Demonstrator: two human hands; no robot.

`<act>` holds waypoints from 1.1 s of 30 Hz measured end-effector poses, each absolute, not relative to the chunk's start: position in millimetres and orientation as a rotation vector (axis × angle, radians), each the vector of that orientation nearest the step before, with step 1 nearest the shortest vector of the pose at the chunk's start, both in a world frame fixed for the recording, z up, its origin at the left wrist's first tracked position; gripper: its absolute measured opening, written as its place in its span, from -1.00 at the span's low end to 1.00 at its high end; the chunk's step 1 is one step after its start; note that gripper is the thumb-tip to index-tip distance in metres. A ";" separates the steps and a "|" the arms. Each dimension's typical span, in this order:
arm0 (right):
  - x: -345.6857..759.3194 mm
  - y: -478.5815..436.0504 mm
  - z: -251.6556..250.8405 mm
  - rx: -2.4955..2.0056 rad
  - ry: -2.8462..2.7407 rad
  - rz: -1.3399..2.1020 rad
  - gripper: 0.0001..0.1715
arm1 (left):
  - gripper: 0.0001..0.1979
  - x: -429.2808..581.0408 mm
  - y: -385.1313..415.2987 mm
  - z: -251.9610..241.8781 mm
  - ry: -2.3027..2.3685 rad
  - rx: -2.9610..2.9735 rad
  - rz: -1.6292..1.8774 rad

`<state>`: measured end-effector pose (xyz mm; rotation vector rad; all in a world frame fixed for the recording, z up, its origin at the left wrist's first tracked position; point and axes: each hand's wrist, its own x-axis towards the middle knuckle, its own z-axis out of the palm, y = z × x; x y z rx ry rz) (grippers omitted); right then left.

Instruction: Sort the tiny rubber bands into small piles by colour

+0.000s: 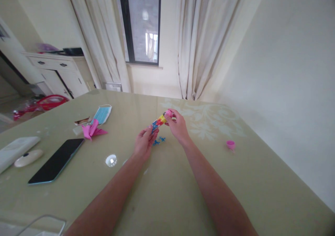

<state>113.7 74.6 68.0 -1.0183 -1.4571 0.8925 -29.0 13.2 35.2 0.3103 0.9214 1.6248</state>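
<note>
A clear tube filled with small red, yellow and blue pieces (159, 122) is held at a slant above the table, its upper end to the right. My left hand (144, 140) is closed around its lower end. At the upper end, the fingers of my right hand (177, 124) pinch a pink cap (169, 113); I cannot tell whether the cap is seated on the tube. Just below the hands, several small blue jack-like pieces (158, 141) lie on the table. A small pink cup-shaped piece (230, 145) stands off to the right.
On the left of the table (167, 194) lie a phone (56, 162), a white case (28, 158), a white box-like device (16, 150), a pink folded paper shape (92, 130) and a blue face mask (102, 114). A clear round dome (111, 160) sits nearer my left forearm. A wall borders the right.
</note>
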 end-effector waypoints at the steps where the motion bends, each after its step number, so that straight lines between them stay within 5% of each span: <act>1: 114.3 74.8 67.9 -1.025 -1.459 0.886 -0.51 | -0.91 -28.8 12.8 36.6 0.945 0.282 1.630; 12: 116.7 78.2 66.6 -1.026 -1.494 0.935 -0.57 | -0.78 -24.3 11.9 34.7 0.757 0.301 1.520; 25: 121.4 80.4 68.4 -1.082 -1.590 0.894 -0.62 | -0.93 -25.8 12.5 36.0 0.920 0.362 1.507; 33: 133.5 80.4 79.2 -1.122 -1.638 0.744 -0.59 | -0.66 -34.2 15.6 29.4 1.205 0.682 1.526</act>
